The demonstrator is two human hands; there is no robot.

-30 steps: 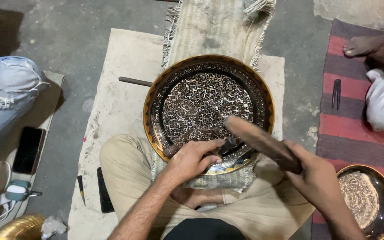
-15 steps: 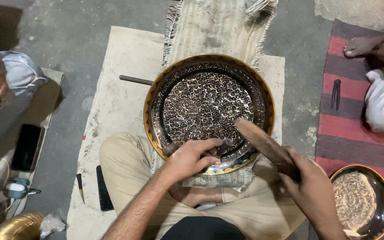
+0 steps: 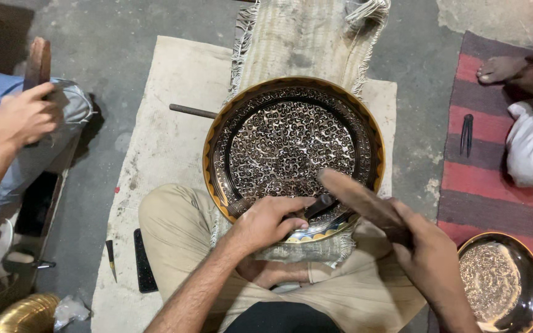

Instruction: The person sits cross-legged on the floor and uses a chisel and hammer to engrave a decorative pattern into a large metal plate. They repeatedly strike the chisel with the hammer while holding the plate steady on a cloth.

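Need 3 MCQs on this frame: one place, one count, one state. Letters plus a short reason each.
1. Where does the loose dark rod lie?
A. on the cream mat left of the large tray
B. inside the tray
C. on the striped rug

2. How many engraved round trays show?
A. one
B. two
C. four

3. What is the right hand doing?
A. resting open on the floor
B. gripping a wooden mallet
C. holding a phone

Answers:
1 A: the rod rests on the cream mat, its end at the rim of the large tray.
2 B: the large tray, plus a small tray on the striped rug.
3 B: its fingers wrap the handle of the wooden mallet.
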